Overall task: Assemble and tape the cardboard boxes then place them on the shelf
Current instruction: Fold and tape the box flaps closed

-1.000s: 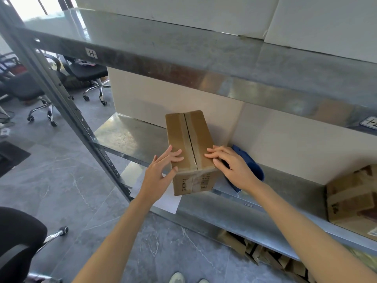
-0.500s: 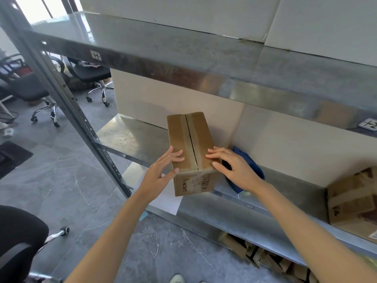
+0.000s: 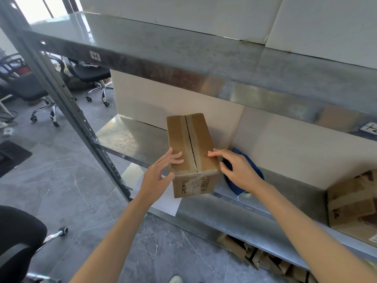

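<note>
Grey galvanised metal shelf board [image 3: 130, 137], pretty scuffed. On it there's a taped brown cardboard box [image 3: 187, 135] with its near end poking past the front edge, partly on a white paper sheet [image 3: 169, 203]. A dark blue soft-looking item [image 3: 253, 170] is just beside it, and a second brown cardboard box [image 3: 355, 203] sits well off to the right.

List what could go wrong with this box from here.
1. The box sits near the shelf's front edge, beside a loose paper; it might slide off if the left hand and right hand let go now.
2. A dark gap runs along the taped seam; the flaps might spring open.
3. Pushing it right could jam it against the blue thing.
</note>
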A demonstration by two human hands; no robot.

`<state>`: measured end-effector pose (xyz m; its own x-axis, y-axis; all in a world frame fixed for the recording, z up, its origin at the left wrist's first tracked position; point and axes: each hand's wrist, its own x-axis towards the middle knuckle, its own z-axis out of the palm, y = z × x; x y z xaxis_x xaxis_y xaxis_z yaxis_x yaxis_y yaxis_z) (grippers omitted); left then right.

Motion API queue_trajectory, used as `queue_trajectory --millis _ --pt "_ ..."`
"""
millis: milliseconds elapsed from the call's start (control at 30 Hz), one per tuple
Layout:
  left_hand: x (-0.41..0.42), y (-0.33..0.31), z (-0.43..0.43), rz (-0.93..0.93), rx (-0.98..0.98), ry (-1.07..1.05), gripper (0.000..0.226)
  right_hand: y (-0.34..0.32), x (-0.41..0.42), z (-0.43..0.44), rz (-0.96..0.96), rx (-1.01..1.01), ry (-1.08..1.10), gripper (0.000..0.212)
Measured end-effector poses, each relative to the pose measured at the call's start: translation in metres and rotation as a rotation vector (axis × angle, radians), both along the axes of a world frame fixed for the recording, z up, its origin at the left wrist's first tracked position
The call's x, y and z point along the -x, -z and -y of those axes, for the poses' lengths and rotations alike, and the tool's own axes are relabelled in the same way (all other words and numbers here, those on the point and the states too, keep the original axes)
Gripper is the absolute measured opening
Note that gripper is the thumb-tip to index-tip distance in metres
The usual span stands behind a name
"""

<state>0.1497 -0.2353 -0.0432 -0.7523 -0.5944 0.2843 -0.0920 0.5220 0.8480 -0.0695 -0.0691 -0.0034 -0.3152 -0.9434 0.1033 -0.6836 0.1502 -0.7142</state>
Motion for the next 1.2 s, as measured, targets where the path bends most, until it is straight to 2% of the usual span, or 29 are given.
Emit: queue_trajectory --millis 133,267,467,567,633,867,933,1067,1200 --pt "0.003 0.001 -0.002 -0.04 0.026 -0.03 0.05 0.004 -0.002 0.001 0.037 0.047 0.025 0.042" --pt "0.005 0.003 -0.004 -0.075 0.027 -0.052 0.047 0.007 -0.006 0.007 -0.011 0.137 0.058 0.033" --pt "0.009 0.005 -0.011 -0.088 -0.009 -0.077 0.029 0.011 -0.014 0.007 -0.023 0.121 0.094 0.026" --pt "0.013 0.003 -0.02 -0.108 -0.008 -0.13 0.022 0.012 -0.022 0.008 -0.046 0.093 0.115 0.047" --pt "0.016 0.003 -0.028 -0.117 -0.002 -0.191 0.025 0.016 -0.028 0.009 -0.066 0.115 0.118 0.057" --pt "0.025 0.007 -0.039 -0.083 0.079 -0.309 0.028 0.012 -0.032 0.01 -0.056 0.132 0.139 0.072" --pt "0.025 0.006 -0.04 -0.074 0.069 -0.309 0.032 0.011 -0.036 0.012 -0.092 0.143 0.16 0.069" --pt "0.021 0.003 -0.036 -0.043 0.137 -0.27 0.06 0.011 -0.038 0.01 -0.164 0.151 0.157 0.062" --pt "0.018 0.001 -0.026 -0.011 0.301 -0.265 0.063 0.006 -0.029 0.011 -0.214 0.089 0.115 0.064"
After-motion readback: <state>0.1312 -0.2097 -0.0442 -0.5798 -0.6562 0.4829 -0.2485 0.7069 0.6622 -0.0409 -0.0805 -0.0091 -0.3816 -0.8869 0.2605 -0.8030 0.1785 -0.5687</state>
